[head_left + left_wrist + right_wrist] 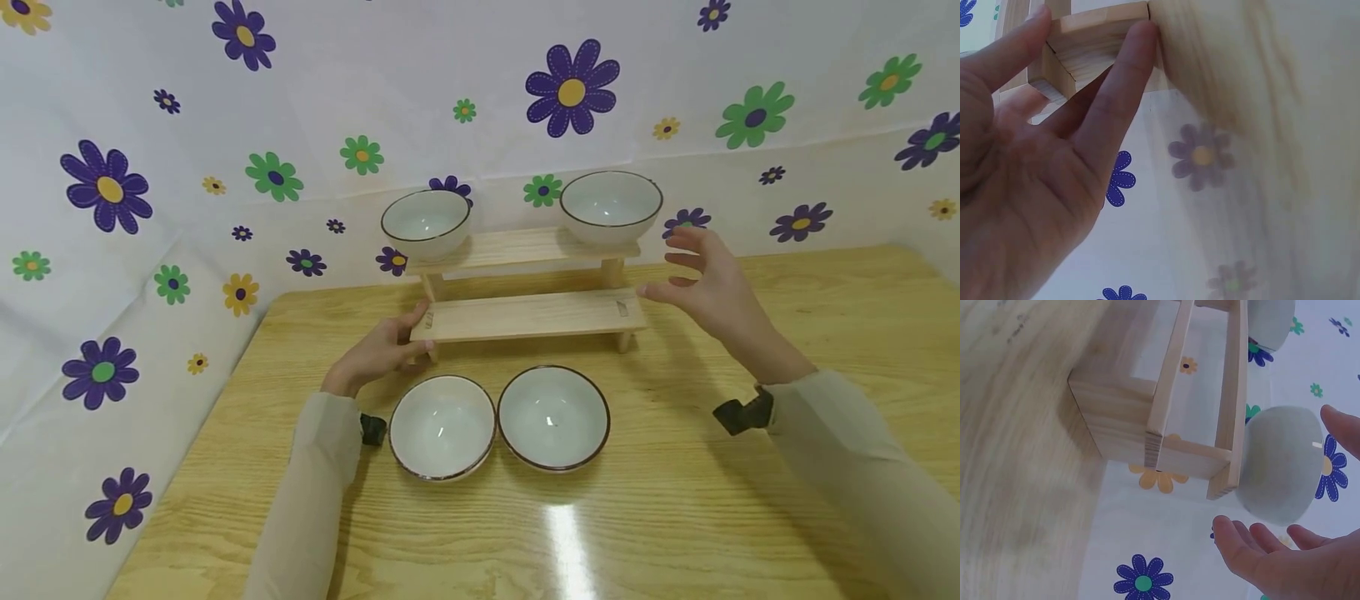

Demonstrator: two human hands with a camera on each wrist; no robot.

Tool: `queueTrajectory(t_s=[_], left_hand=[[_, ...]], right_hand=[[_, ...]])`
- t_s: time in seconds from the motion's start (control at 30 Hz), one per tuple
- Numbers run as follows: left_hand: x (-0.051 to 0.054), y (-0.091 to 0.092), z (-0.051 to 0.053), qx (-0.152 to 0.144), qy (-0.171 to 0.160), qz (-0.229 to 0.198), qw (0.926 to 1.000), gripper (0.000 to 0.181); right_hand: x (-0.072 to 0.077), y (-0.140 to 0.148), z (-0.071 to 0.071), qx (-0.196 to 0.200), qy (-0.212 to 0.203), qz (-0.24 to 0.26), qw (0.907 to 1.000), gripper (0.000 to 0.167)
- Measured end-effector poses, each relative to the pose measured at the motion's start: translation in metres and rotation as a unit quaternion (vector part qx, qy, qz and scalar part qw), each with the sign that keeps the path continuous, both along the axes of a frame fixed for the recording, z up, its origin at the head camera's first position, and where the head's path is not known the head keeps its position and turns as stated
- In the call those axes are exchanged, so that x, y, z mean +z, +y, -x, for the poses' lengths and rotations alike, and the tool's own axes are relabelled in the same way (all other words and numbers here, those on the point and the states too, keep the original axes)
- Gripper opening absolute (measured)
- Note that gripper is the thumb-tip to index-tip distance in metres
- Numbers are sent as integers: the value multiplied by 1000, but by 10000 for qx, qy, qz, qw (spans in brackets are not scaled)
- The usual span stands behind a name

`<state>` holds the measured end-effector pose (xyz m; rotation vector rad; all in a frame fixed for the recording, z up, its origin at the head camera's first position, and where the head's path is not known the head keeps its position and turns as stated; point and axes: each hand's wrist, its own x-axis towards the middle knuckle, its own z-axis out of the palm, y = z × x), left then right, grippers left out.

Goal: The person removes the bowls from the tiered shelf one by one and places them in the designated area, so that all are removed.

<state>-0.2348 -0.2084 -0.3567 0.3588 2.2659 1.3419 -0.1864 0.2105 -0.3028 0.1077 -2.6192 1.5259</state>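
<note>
A two-tier wooden stand (532, 317) is on the table, with one white, dark-rimmed bowl (426, 223) at the left of its upper shelf and another bowl (611, 204) at the right. My left hand (378, 350) grips the left end of the lower shelf, thumb and fingers around it; in the left wrist view the fingers touch the wood (1097, 31). Just off the stand's right end, my right hand (716, 292) is held in the air, fingers spread and slightly bent. In the right wrist view this hand (1297, 556) is beside the upper right bowl (1280, 464), apart from it.
Two more white bowls, a left one (442, 427) and a right one (553, 418), stand side by side on the wooden table (465, 542) in front of the stand. A white cloth (480, 50) with printed flowers hangs behind and at the left.
</note>
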Motion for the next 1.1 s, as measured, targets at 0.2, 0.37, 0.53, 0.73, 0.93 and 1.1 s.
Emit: queueTrajectory(t_s=[0.2, 0.37, 0.53, 0.73, 0.93, 1.1], left_hand=[[-1, 0, -1, 41, -14, 45, 10000, 76], [0, 0, -1, 80, -21, 89, 9999, 76], [1, 1, -2, 74, -36, 92, 9999, 76], [0, 0, -1, 82, -89, 24, 9999, 76], [0, 0, -1, 61, -88, 17, 9999, 76], [0, 1, -1, 72, -74, 28, 9999, 76]], right_hand=[[3, -3, 12, -23, 75, -69, 9999, 97], [1, -4, 21, 18, -25, 75, 10000, 101], [0, -8, 29, -99, 121, 257, 9995, 108], [1, -10, 37, -89, 403, 337, 9986, 109], [3, -10, 45, -39, 459, 526, 9976, 112], [5, -12, 52, 22, 449, 644, 9969, 113]])
